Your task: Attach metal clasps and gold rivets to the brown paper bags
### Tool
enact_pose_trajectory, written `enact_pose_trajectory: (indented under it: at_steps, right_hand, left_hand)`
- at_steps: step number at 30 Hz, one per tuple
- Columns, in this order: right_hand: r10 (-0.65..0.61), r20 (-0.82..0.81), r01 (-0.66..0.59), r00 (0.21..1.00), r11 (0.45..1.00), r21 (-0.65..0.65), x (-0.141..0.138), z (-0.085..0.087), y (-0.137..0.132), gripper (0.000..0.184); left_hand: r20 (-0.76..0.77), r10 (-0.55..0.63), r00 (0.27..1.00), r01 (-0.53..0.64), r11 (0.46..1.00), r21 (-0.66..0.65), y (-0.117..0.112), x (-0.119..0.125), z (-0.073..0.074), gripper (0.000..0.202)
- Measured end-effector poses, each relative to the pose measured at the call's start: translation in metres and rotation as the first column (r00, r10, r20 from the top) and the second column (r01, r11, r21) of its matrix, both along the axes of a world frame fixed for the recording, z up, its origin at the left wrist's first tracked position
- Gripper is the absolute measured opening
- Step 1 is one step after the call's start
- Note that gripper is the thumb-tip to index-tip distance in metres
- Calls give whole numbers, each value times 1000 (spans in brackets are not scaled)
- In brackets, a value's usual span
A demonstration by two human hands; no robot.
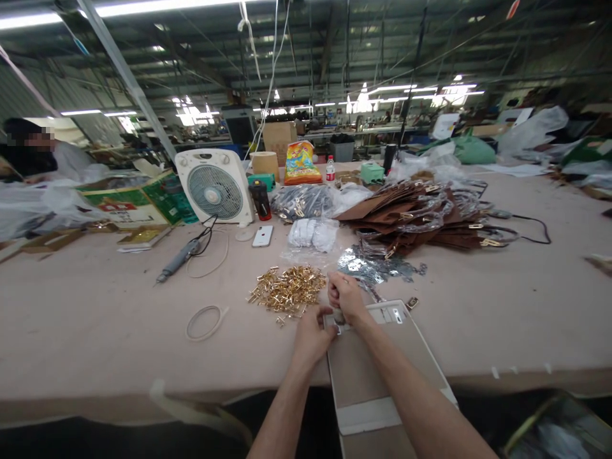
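The fingers of the left hand [313, 335] bend around the near-left corner of the strip on a beige panel [356, 376], thumb close to a bright metal piece [339, 330]; whether they pinch it cannot be told. The fingers of the right hand [347, 296] are curled in just above the same corner, contents hidden. Left to right: a screwdriver [179, 260] lies apart, unused; a tape ring [218, 319] rests flat; gold studs [289, 290] sit heaped beside the hands, many loose. The panel lies at the table's near edge, its left end judged to be in progress. Behind it are loose silver plates [356, 262]. At the strip's right end a metal plate [398, 315] is in place, judged done; its fastening cannot be verified. Brown bag parts [415, 213] are stacked beyond, their stage undetermined.
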State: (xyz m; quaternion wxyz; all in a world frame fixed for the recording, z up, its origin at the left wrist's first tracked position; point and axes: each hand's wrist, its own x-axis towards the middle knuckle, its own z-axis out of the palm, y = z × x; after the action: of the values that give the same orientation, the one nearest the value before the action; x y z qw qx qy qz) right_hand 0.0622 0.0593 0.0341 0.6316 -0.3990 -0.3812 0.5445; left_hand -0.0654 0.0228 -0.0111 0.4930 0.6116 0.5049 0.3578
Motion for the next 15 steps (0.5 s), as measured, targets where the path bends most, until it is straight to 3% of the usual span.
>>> enact_pose_trajectory:
  at_steps: [6, 8, 12, 15]
  right_hand:
    - [83, 111, -92, 990, 993, 79, 2, 5, -14, 49]
    - [105, 216, -138, 971, 980, 141, 2, 6, -23, 47]
    - [50, 488, -243, 871, 909, 340, 3, 1, -45, 41]
    - [-13, 554, -268, 832, 866, 422, 3, -5, -56, 35]
  left_hand:
    - [-20, -57, 998, 58, 996, 73, 1, -2, 1, 35]
    - [-18, -77, 997, 79, 990, 120, -2, -5, 4, 31]
    - [-38, -112, 993, 118, 966, 229, -14, -12, 13, 32]
    - [-116, -143, 983, 175, 922, 346, -24, -13, 18, 34]
